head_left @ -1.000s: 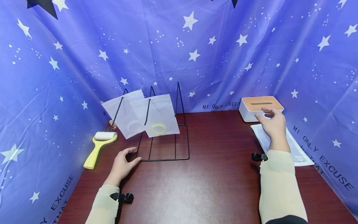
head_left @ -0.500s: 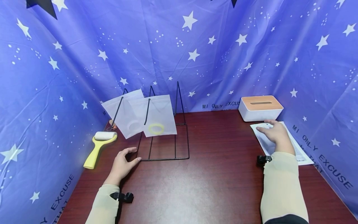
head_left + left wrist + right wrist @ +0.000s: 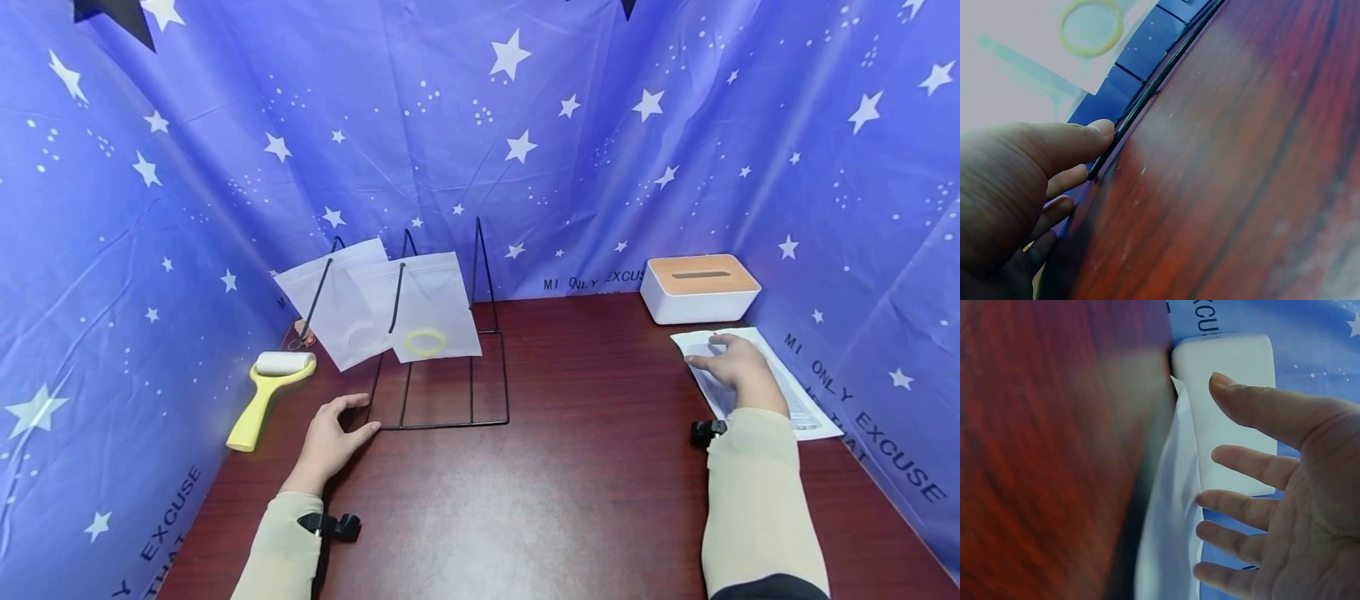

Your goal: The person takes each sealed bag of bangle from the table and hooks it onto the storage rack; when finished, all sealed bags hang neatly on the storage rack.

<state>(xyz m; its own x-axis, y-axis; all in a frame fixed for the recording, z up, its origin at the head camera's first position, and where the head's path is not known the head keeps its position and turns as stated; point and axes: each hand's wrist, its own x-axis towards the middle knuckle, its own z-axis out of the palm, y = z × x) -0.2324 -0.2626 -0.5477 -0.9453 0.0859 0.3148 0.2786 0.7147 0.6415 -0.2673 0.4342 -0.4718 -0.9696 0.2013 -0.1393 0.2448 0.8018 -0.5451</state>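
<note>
My left hand point(image 3: 327, 442) holds the near left corner of a black wire rack point(image 3: 442, 427), thumb and fingers at the wire. Two frosted zip bags stand tilted in the rack's slots. The left bag point(image 3: 335, 312) shows a pale ring shape, and the right bag point(image 3: 431, 292) shows a yellow ring point(image 3: 425, 342). On the right, my right hand point(image 3: 738, 373) is over a flat white and grey packet point(image 3: 806, 421). In the right wrist view its fingers are spread and relaxed, fingertips right at the packet's surface point(image 3: 1169, 506).
A yellow-handled lint roller point(image 3: 258, 408) lies left of the rack. Behind the packet stands a white tissue box point(image 3: 682, 310) with a wooden lid. A small orange-brown item point(image 3: 303, 332) sits behind the rack's left side. Blue star-print curtains point(image 3: 420, 125) enclose the brown table point(image 3: 517, 517).
My right hand has come down from in front of the tissue box onto the packet, then shifted slightly nearer. My left hand has stayed at the rack's corner.
</note>
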